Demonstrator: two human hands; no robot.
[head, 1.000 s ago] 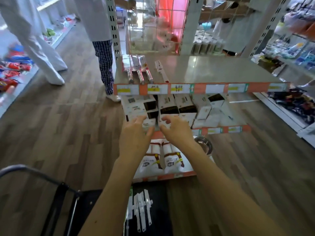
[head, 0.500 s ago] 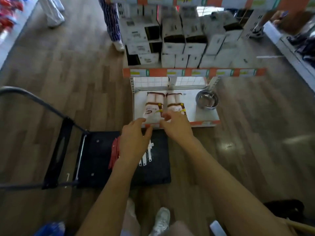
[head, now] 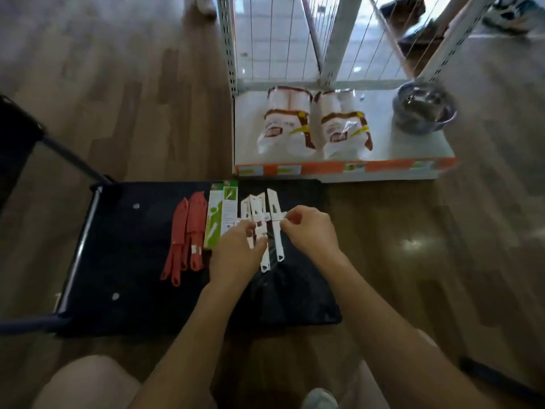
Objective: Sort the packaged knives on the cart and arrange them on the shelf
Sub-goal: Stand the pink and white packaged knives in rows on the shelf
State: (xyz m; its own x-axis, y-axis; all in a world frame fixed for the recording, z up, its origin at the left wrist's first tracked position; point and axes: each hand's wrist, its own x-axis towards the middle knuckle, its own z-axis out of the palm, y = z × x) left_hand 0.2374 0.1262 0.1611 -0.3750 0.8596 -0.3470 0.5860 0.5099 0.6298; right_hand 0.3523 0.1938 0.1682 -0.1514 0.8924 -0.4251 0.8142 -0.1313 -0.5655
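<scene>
Floor: wood planks under your black cart [head: 132, 261].
White knives [head: 267, 228]: slim, white-sleeved, bunched mid-cart beside green packs [head: 219, 216] and red knives [head: 188, 234].
Left hand [head: 236, 255]: fingers pinched on the white knives.
Right hand [head: 309, 231]: fingers pinched on their band.

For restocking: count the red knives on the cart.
2, perhaps 3: they overlap at the cart's left side. One lies leftmost, one beside the green packs; another may be hidden between.
</scene>
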